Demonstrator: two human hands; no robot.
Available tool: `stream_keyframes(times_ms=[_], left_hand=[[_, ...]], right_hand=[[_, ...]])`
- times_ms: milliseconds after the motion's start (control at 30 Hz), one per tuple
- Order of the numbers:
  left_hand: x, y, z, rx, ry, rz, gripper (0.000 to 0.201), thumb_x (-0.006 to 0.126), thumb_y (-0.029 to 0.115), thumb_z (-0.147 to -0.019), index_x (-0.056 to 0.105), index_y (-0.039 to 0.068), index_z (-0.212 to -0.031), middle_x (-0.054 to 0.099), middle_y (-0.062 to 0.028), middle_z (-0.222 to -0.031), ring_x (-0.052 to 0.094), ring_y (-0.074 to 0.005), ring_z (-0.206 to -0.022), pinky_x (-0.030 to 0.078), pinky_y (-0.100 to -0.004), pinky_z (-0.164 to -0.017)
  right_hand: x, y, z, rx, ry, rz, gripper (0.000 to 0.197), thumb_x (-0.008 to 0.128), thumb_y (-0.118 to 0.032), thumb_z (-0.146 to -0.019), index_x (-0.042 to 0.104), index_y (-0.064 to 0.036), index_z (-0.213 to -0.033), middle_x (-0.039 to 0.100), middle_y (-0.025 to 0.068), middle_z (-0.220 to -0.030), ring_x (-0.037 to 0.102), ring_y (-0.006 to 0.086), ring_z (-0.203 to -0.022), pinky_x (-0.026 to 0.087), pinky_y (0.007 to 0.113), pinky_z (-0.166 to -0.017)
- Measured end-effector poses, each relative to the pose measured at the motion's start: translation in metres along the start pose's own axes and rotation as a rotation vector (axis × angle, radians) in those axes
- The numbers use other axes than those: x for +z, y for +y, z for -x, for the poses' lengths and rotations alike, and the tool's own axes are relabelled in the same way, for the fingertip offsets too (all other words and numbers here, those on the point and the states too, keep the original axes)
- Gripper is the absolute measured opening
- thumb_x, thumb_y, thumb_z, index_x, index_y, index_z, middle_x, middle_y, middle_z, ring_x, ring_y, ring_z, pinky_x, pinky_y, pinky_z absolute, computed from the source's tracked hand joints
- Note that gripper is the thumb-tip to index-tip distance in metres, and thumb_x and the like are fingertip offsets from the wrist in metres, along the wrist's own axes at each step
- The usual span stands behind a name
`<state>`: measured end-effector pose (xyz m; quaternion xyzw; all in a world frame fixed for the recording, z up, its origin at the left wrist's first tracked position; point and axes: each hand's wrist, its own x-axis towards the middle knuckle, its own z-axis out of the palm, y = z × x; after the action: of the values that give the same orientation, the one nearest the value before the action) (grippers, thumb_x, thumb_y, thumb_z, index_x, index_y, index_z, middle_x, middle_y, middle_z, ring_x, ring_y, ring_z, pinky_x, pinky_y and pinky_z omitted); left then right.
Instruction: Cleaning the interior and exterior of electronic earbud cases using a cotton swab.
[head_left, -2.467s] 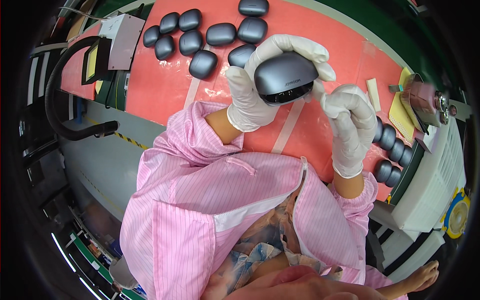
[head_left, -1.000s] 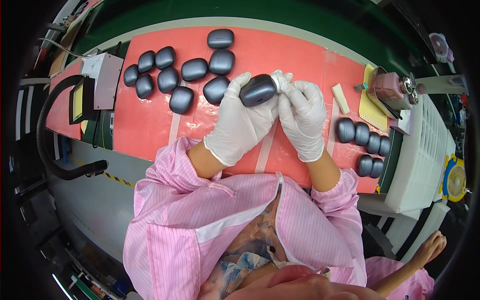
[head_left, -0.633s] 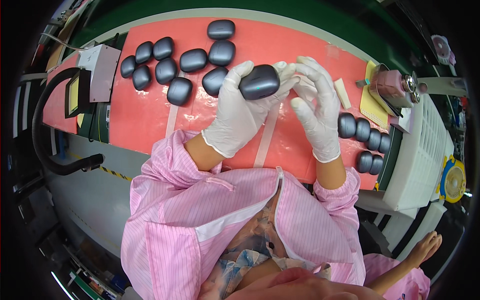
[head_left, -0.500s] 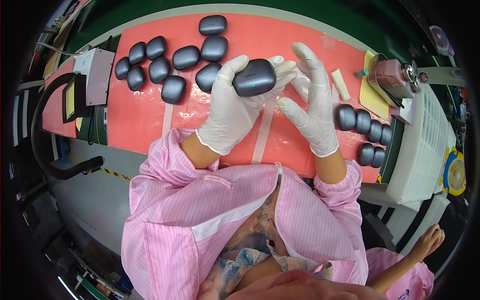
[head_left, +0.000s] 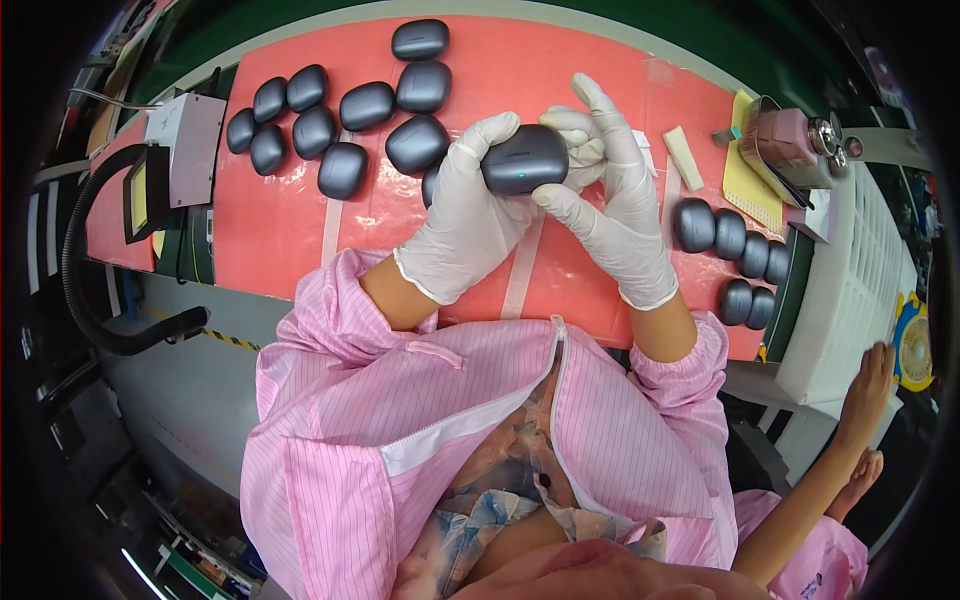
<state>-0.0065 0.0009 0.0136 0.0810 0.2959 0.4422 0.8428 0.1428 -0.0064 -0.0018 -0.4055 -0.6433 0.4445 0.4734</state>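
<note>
A dark blue-grey earbud charging case (head_left: 522,160) with a small green light on its front is between my gloved hands, above the red mat. My left hand (head_left: 465,220) is closed around the left side of the case, thumb along its top edge. At the case's right end, my right hand (head_left: 628,225) has its thumb on the lower corner and its fingers bent behind. Several similar cases (head_left: 367,106) lie spread to the left and behind my hands. One case (head_left: 430,186) is partly hidden by my left hand. More cases (head_left: 693,225) stand in two rows at the right.
A cream strip (head_left: 683,158) lies right of my hands. Beyond it are a yellow pad (head_left: 752,190) and a container with a pink bottle (head_left: 785,140). At the left stand a white box (head_left: 193,150) and a black bendable arm (head_left: 72,240). A co-worker's hand (head_left: 868,395) shows at right.
My right hand has moved in from beside the case, and its thumb now rests on it. The case has shifted slightly right and turned. The co-worker's arm at right has reached further up.
</note>
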Motion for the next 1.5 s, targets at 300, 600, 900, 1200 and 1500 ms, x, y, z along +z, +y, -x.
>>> stream_keyframes(times_ms=[300, 600, 900, 1200, 1500], left_hand=[[0.005, 0.018, 0.005, 0.174, -0.124, -0.158, 0.052, 0.040, 0.044, -0.094, 0.058, -0.001, -0.114, 0.064, -0.0171, -0.110, 0.067, -0.0278, -0.093, 0.052, -0.0284, -0.055], [-0.003, 0.009, -0.008, 0.204, 0.009, -0.132, 0.052, 0.033, 0.043, -0.099, 0.062, 0.001, -0.110, 0.065, -0.0156, -0.102, 0.065, -0.0234, -0.090, 0.053, -0.0284, -0.068], [-0.010, 0.004, -0.011, 0.106, 0.115, -0.294, 0.050, 0.033, 0.044, -0.099, 0.064, 0.004, -0.097, 0.063, -0.0070, -0.075, 0.057, -0.0158, -0.055, 0.042, -0.0256, -0.044], [-0.007, 0.004, -0.011, 0.814, -0.152, -1.171, 0.071, 0.068, -0.006, -0.073, 0.039, 0.003, -0.137, 0.052, -0.0116, -0.129, 0.051, -0.0178, -0.119, 0.042, -0.0305, -0.101], [-0.010, 0.005, -0.010, 0.835, -0.266, -1.186, 0.086, 0.066, -0.010, -0.070, 0.028, 0.006, -0.145, 0.051, -0.0138, -0.131, 0.051, -0.0204, -0.121, 0.043, -0.0308, -0.101]], right_hand=[[-0.028, 0.005, -0.008, -0.147, 0.242, 0.947, 0.034, 0.066, -0.019, -0.082, 0.064, -0.0016, -0.111, 0.063, 0.0171, -0.108, 0.060, 0.0265, -0.102, 0.045, 0.037, -0.090], [-0.004, -0.012, -0.009, -0.394, 0.218, 0.610, 0.025, 0.065, 0.001, -0.075, 0.070, -0.0100, -0.097, 0.060, 0.0062, -0.087, 0.058, 0.0237, -0.084, 0.049, 0.033, -0.074], [0.000, -0.003, -0.001, -0.267, 0.220, 0.729, 0.032, 0.061, 0.005, -0.076, 0.071, -0.0104, -0.103, 0.057, 0.0053, -0.081, 0.055, 0.0173, -0.075, 0.045, 0.028, -0.064], [-0.022, -0.001, -0.008, -0.024, 0.458, -0.029, 0.028, 0.057, 0.005, -0.085, 0.066, -0.0038, -0.110, 0.064, 0.0052, -0.092, 0.063, 0.0166, -0.092, 0.049, 0.026, -0.084], [-0.014, -0.002, -0.002, -0.103, 0.197, 0.393, 0.020, 0.058, 0.005, -0.082, 0.065, -0.0005, -0.100, 0.058, 0.0098, -0.086, 0.057, 0.0201, -0.077, 0.046, 0.028, -0.068]])
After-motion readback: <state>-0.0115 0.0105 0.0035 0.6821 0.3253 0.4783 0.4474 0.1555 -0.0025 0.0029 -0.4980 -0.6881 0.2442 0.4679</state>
